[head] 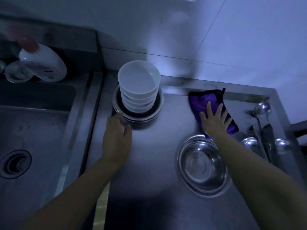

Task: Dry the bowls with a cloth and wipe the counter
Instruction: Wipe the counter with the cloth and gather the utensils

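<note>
A stack of several white bowls (139, 87) stands inside nested steel bowls (157, 107) at the back of the steel counter (152, 151). My left hand (117, 135) rests at the front rim of those steel bowls, fingers curled against it. My right hand (214, 120) lies flat with spread fingers on a purple cloth (199, 100), pressing it onto the counter near the back edge. A separate steel bowl (202, 166) sits on the counter under my right forearm, empty.
A sink (33, 130) with a drain lies to the left. Behind it stand a white bottle (44, 63) and a clear glass (17, 73). Ladles and utensils (264, 130) lie along the counter's right edge. A tiled wall rises behind.
</note>
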Available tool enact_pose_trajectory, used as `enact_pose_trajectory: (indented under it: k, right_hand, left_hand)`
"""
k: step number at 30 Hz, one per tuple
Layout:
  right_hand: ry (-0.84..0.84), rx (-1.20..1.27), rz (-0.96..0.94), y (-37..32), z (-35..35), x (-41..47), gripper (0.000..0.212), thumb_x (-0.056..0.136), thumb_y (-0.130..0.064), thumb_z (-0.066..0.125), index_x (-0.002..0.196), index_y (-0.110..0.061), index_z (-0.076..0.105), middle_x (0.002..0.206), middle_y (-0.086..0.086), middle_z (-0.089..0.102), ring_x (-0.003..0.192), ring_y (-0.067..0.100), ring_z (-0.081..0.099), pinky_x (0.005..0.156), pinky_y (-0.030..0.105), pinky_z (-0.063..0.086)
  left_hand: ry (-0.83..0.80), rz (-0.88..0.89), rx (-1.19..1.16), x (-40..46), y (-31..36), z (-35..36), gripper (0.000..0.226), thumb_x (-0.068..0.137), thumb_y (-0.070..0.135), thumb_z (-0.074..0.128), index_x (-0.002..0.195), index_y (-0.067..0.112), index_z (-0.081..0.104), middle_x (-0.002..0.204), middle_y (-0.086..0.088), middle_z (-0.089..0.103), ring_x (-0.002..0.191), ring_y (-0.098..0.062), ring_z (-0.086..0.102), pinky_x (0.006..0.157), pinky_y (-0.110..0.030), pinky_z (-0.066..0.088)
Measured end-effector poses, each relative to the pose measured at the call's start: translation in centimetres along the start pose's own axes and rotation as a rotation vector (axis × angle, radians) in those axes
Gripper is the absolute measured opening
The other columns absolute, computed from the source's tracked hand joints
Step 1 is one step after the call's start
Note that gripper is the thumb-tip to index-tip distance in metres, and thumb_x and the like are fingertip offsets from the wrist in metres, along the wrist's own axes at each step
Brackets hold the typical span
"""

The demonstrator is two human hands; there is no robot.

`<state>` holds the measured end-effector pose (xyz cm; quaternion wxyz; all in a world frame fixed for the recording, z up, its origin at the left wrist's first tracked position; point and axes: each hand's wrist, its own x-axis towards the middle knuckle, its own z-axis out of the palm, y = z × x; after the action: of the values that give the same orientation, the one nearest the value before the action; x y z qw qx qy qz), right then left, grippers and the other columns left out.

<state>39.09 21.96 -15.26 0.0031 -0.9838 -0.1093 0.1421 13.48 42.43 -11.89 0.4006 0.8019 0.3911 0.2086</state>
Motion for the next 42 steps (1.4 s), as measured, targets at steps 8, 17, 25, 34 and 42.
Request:
enact_pose_trajectory:
  k: [8, 17, 25, 34, 42]
  right_hand:
    - [0.054, -0.072, -0.102, -2.5, 3.0, -1.9, 0.060, 0.097, -0.057, 0.018, 0.149, -0.040, -0.006, 0.159, 0.008, -0.011, 0.143, 0.038, -0.014, 0.112, 0.057, -0.009]
    - [0.040, 0.021, -0.378, -5.6, 7.2, -12.6, 0.064, 0.093, -0.054, 0.029, 0.149, -0.041, 0.001, 0.159, 0.004, -0.012, 0.141, 0.035, -0.024, 0.109, 0.051, -0.020]
    - [0.016, -0.041, -0.592, -0.6, 8.4, -23.2, 0.059, 0.092, -0.050, 0.031, 0.148, -0.031, 0.026, 0.156, 0.013, 0.020, 0.141, 0.044, 0.014, 0.112, 0.057, 0.021]
    - [0.004, -0.142, -0.559, 9.7, 8.7, -29.6, 0.057, 0.094, -0.049, 0.034, 0.147, -0.028, 0.030, 0.153, 0.009, 0.027, 0.142, 0.037, 0.019, 0.110, 0.054, 0.019]
    - [-0.003, -0.181, -0.445, 12.4, 7.7, -32.3, 0.061, 0.086, -0.050, 0.042, 0.142, -0.026, 0.041, 0.149, 0.013, 0.038, 0.140, 0.034, 0.019, 0.107, 0.057, 0.017]
  left_hand:
    - [-0.142, 0.041, -0.013, -4.4, -0.8, 2.5, 0.038, 0.087, 0.007, 0.057, 0.125, 0.007, 0.049, 0.105, 0.005, 0.046, 0.079, -0.014, 0.047, 0.075, -0.024, 0.034]
    - [-0.245, 0.012, 0.004, -7.5, -0.2, 2.7, 0.041, 0.089, 0.007, 0.055, 0.128, 0.010, 0.046, 0.111, 0.008, 0.043, 0.094, -0.003, 0.045, 0.072, -0.010, 0.031]
    - [-0.288, 0.049, -0.001, -8.9, 1.0, 2.7, 0.037, 0.091, 0.010, 0.053, 0.127, 0.011, 0.045, 0.114, 0.002, 0.048, 0.092, -0.005, 0.047, 0.075, -0.018, 0.036]
    - [-0.456, 0.118, 0.141, -11.2, 2.1, 5.2, 0.044, 0.083, 0.004, 0.056, 0.126, 0.006, 0.049, 0.117, -0.014, 0.051, 0.096, -0.029, 0.056, 0.077, -0.034, 0.042]
    - [-0.719, 0.900, 0.484, -12.1, 3.6, 8.4, 0.041, 0.069, 0.004, 0.061, 0.108, 0.010, 0.070, 0.115, -0.013, 0.067, 0.107, -0.036, 0.062, 0.088, -0.047, 0.050]
